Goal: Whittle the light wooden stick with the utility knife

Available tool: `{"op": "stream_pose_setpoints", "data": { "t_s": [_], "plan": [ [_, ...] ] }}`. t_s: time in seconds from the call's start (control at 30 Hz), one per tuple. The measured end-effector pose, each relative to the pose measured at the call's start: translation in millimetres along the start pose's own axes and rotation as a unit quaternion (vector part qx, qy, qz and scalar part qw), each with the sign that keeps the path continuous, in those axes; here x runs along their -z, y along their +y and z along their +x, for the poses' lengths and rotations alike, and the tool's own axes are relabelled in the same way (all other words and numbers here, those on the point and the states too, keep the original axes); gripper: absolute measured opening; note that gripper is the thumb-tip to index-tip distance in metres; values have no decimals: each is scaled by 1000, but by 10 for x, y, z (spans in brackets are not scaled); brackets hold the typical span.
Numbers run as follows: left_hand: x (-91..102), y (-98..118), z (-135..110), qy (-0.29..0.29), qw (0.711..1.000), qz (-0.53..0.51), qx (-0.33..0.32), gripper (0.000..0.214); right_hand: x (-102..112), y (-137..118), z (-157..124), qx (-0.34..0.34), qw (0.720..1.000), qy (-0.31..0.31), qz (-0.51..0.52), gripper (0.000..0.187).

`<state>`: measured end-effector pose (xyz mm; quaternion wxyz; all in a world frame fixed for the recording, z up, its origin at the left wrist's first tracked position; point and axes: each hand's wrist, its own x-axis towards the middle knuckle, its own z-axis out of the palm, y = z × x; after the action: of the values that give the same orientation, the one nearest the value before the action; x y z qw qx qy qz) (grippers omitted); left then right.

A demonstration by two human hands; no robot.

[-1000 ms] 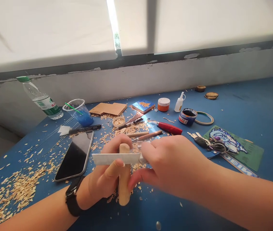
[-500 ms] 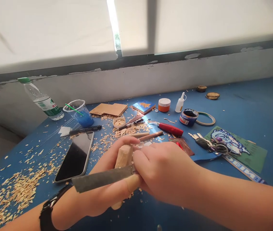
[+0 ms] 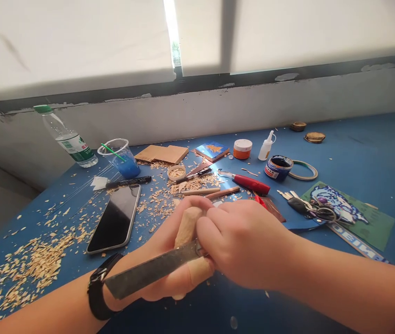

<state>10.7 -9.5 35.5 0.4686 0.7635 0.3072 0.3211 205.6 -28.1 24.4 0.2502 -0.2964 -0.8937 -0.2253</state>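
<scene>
My left hand (image 3: 169, 273) is wrapped round a pale, roughly carved piece of wood (image 3: 187, 227). The wood's blunt top sticks up between thumb and fingers, and a bit of its lower end shows beneath the hand. A flat grey metal file (image 3: 155, 271) lies across the wood and my left thumb, its free end reaching over the left wrist near a black watch (image 3: 100, 287). Closed on the file's other end is my right hand (image 3: 239, 236), right beside the left fingers. Its grip hides the handle.
Wood shavings (image 3: 40, 264) litter the blue table. Around the hands lie a phone (image 3: 115, 220), a red-handled knife (image 3: 251, 184) and keys (image 3: 300, 204). Farther back stand a water bottle (image 3: 74, 144), a cup of blue liquid (image 3: 126, 164) and an open paint jar (image 3: 278, 168).
The file has tilted more steeply, its free end dropping lower over the watch. My left wrist has shifted right, both hands still gripping. The whole view has slid slightly.
</scene>
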Motion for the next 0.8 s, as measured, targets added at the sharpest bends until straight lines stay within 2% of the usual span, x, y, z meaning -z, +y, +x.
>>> {"op": "stream_pose_setpoints", "data": {
  "t_s": [0.07,0.2,0.5,0.63,0.8],
  "plan": [
    [-2,19,0,-14,999,44,-13,47,-15,13,-2,-5,1000,-4,-2,17],
    [-15,32,-31,5,997,75,-4,43,-54,24,-18,-28,1000,-1,0,19],
    [-114,-41,-175,55,996,66,21,44,-97,-24,-26,-84,996,-8,36,11],
    [-172,-85,-193,95,995,23,32,35,-74,-69,-23,-122,987,-92,48,14],
    [-212,-80,-176,66,989,-89,96,39,25,-108,50,-139,963,-224,57,13]
  ]
}}
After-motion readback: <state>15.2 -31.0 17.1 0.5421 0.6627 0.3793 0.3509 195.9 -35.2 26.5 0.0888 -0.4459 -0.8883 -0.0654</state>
